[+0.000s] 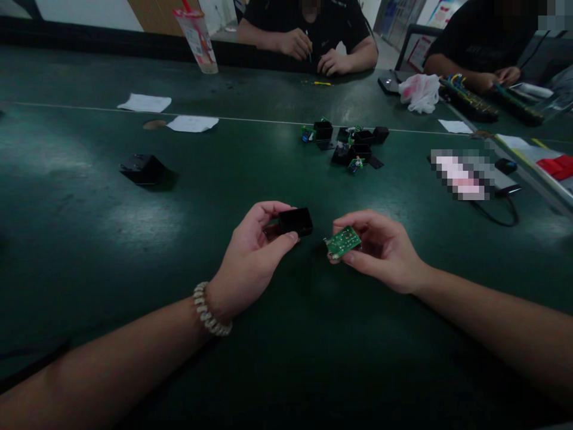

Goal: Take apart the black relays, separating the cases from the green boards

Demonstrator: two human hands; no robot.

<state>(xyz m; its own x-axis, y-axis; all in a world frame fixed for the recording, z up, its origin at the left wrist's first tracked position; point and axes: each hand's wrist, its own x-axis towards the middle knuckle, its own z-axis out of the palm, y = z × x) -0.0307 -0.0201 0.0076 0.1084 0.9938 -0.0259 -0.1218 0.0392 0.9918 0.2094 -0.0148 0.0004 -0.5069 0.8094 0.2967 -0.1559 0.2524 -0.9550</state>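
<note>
My left hand (253, 251) is closed around a small black plastic case (296, 222), whose open side faces me. In my right hand (385, 248), between thumb and fingers, is a green circuit board (344, 242) with its soldered face turned up. The board and the case are held apart above the table, with a narrow gap between them. Further back lie several black case parts (362, 150) together with small circuit boards (357, 164). A closed black adapter (144, 169) with prongs rests on the table to the left.
The green table (250, 161) carries white paper slips (192, 123), a drink cup (197, 42), a plastic bag (419, 93) and a pixelated pink item (461, 174) beside a cable (501, 221). Two people sit across, one (308, 36) with hands on the far side.
</note>
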